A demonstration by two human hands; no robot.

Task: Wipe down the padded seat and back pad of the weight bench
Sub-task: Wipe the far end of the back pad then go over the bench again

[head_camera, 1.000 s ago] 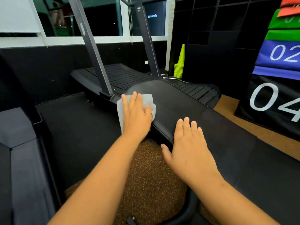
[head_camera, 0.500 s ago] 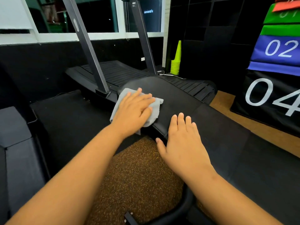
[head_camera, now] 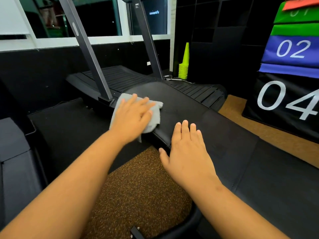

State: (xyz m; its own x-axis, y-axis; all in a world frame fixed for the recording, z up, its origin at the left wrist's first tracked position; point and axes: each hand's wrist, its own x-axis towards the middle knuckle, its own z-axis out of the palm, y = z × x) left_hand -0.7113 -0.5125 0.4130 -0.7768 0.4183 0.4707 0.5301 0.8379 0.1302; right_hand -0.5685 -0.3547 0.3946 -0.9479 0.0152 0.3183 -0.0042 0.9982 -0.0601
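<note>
- because the right hand (head_camera: 187, 150) lies flat on the near stretch of the black weight bench (head_camera: 241, 163), fingers straight and holding nothing, it looks to me like a brace, steadying the person as they lean over the pad.
- further along, the left hand (head_camera: 133, 116) presses a grey cloth (head_camera: 154, 118) onto the rounded far end of the pad, fingers spread flat over it rather than bunched round it; that spreads the pressure for a broad wipe, i'd say.
- part of the cloth hangs off the pad's left edge, so the edge and side seam seem to be getting the attention.
- the bench runs from the lower right toward the curved treadmill (head_camera: 120, 78) just behind its far end.
- to the right, stacked soft boxes (head_camera: 290, 69) carry large white numbers, "02" on blue and "04" on black; the one on green is too cut off to read.
- a stack of yellow-green cones (head_camera: 183, 66) stands by the back wall.
- farthest off, a dark screen (head_camera: 154, 14) reads "concentrix".
</note>
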